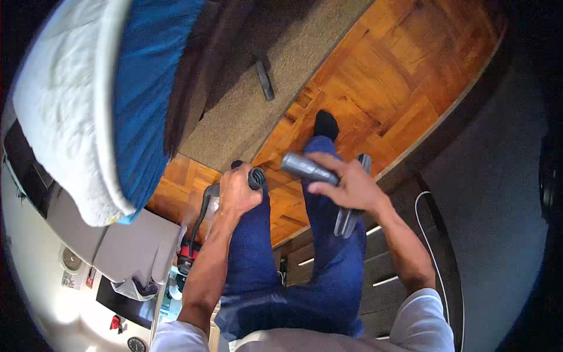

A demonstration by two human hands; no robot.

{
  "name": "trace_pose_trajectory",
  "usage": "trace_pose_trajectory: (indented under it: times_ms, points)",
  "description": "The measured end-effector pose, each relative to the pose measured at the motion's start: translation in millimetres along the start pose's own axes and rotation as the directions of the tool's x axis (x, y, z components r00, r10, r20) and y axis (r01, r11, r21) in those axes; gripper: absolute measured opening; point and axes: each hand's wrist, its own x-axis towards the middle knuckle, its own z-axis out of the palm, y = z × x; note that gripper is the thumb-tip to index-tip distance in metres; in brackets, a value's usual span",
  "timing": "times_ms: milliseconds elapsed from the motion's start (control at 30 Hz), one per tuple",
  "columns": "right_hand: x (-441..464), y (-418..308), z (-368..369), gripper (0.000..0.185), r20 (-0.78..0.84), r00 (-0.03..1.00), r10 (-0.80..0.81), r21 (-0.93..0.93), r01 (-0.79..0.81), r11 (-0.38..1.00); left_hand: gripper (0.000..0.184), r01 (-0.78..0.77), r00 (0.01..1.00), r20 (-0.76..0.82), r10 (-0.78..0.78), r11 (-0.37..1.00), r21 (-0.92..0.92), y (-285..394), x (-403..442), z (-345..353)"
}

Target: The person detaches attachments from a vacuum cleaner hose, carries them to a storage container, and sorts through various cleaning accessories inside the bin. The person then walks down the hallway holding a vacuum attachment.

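My left hand (237, 190) is closed around the end of a black ribbed hose (256, 178), its round opening facing up. Right of it, my right hand (352, 183) grips a grey vacuum floor head (308, 168) by its tube-like neck; the wide bar (347, 222) of the head shows behind and below the hand. A gap separates the hose end from the neck. The hose (201, 220) runs down on the left toward a red and black machine (187, 256).
A dark narrow attachment (264, 80) lies on the brown rug (234, 126). The bed (146, 105) with blue and white bedding stands at the left. Wooden floor (387, 76) lies ahead, and a white cable (431, 246) hangs along dark furniture at the right.
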Motion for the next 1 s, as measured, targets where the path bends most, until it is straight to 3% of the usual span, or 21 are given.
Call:
trace_pose_trajectory:
  times_ms: [33, 100, 233, 300, 433, 500, 733, 800, 867, 933, 1000]
  points:
    - [-1.1, -26.1, 2.7, 0.06, -0.001, 1.0, -0.004, -0.012, 0.004, 1.0, 0.024, -0.062, 0.996, -0.057, 0.063, 0.998, 0.024, 4.4, -12.4, -8.6]
    - [-7.1, -73.8, 11.9, 0.057, 0.192, 0.967, 0.17, -0.119, -0.149, 0.982, 0.023, -0.129, 0.988, -0.073, 0.133, 0.99, 0.053, 13.0, -37.2, -29.1]
    - [-28.9, -117.6, 49.8, 0.055, 0.101, 0.995, 0.011, -0.155, 0.005, 0.988, 0.023, -0.251, 0.956, -0.122, 0.268, 0.958, 0.139, 14.4, -80.0, -59.3]
    - [-36.6, -148.5, 55.9, 0.054, 0.164, 0.984, 0.073, -0.389, -0.003, 0.921, 0.026, -0.346, 0.92, -0.121, 0.372, 0.919, 0.192, 3.5, -98.7, -67.1]
    - [-49.6, -199.1, 74.0, 0.049, 0.23, 0.962, 0.148, -0.486, -0.019, 0.874, 0.034, -0.361, 0.897, -0.211, 0.388, 0.919, 0.156, -16.0, -143.3, -67.8]
    - [-51.9, -216.5, 81.8, 0.047, 0.286, 0.925, 0.25, -0.392, -0.125, 0.911, 0.036, -0.401, 0.842, -0.288, 0.456, 0.886, 0.232, -20.4, -161.1, -71.8]
    - [-65.7, -238.3, 112.5, 0.045, 0.315, 0.923, 0.218, -0.377, -0.089, 0.922, 0.035, -0.424, 0.817, -0.312, 0.485, 0.872, 0.246, -35.6, -198.7, -78.3]
    - [-73.7, -252.4, 127.5, 0.041, 0.377, 0.87, 0.317, -0.718, 0.059, 0.693, 0.034, -0.426, 0.758, -0.455, 0.467, 0.883, 0.195, -38.0, -203.1, -81.1]
    - [-89.8, -251.1, 151.5, 0.041, 0.5, 0.825, 0.263, -0.622, 0.13, 0.772, 0.034, -0.476, 0.731, -0.462, 0.502, 0.86, 0.182, -20.1, -206.4, -96.4]
    - [-91.8, -258.2, 158.6, 0.042, 0.416, 0.886, 0.202, -0.628, 0.119, 0.769, 0.033, -0.5, 0.694, -0.498, 0.52, 0.846, 0.188, -16.1, -206.6, -112.3]
    - [-85.8, -278.0, 143.0, 0.041, 0.33, 0.9, 0.284, -0.698, 0.03, 0.715, 0.035, -0.512, 0.748, -0.467, 0.472, 0.858, 0.046, -23.7, -216.2, -123.8]
